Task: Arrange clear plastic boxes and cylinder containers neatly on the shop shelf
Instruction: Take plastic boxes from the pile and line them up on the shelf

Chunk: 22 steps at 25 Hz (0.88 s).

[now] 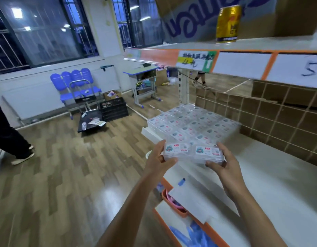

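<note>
Clear plastic boxes (207, 155): two, flat, side by side and touching, printed labels up. Could be more than one layer deep, cannot tell.
Where: in the air over the front edge of the white shelf (272, 168), just in front of the stocked block.
Left hand (156, 161): grips the left end of the pair, thumb on the near edge, fingers curled round the far left corner.
Right hand (223, 164): grips the right end, thumb on the near edge, fingers over the far right corner.
Stocked block (193, 125): same boxes laid flat in tight rows, a few layers high, at the left end of the shelf.
Cardboard grid (279, 118): divider lattice standing along the back of the shelf, right of the block.
Upper shelf (261, 44): overhead, with an orange price rail (197, 61) along its front. White tags with handwriting, too blurred to read.
Gold can (227, 24): upright near the upper shelf's front edge, in front of a big printed carton (189, 20).
Lower level: orange basket (173, 204) and blue plastic bags (195, 234) below the hands.
Floor (65, 175): wood pattern, glare patch near the arms.
Trolley (90, 120): black flatbed on the floor, black crates (113, 108) just beside it.
Blue chairs (74, 81): row against the wall under the windows (43, 29).
Desk (141, 73): small school type by the far wall, clutter under its top.
Person (9, 136): dark trousers and light shoes at the left edge.
</note>
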{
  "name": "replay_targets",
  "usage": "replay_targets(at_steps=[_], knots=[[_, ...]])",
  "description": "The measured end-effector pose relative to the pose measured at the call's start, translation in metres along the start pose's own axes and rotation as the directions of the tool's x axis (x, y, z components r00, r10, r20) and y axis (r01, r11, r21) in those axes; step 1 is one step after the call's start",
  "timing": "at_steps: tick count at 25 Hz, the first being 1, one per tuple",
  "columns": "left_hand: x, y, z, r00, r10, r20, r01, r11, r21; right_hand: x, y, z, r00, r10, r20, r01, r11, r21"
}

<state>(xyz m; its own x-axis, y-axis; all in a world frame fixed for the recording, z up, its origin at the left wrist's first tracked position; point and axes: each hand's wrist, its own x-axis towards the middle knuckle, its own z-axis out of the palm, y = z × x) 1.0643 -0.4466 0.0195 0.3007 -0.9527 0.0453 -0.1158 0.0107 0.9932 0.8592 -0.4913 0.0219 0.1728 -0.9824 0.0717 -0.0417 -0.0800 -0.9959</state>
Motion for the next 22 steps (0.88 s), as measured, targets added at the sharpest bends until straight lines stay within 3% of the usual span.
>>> replay_targets(at_steps=[8, 14, 22], knots=[[0.102, 0.008, -0.017, 0.998, 0.013, 0.06, -0.013, 1.0, -0.002, 0.09, -0.003, 0.03, 0.999, 0.026, -0.03, -0.026, 1.0, 0.0], [0.19, 0.0, -0.028, 0.989, 0.044, 0.141, -0.074, 0.973, 0.218, 0.145, 0.0, 0.044, 0.99, 0.022, -0.139, -0.042, 0.988, -0.149], [0.322, -0.004, -0.04, 0.936, 0.106, 0.336, -0.219, 0.922, 0.319, 0.222, -0.003, 0.086, 0.946, 0.073, -0.314, -0.146, 0.966, -0.214]])
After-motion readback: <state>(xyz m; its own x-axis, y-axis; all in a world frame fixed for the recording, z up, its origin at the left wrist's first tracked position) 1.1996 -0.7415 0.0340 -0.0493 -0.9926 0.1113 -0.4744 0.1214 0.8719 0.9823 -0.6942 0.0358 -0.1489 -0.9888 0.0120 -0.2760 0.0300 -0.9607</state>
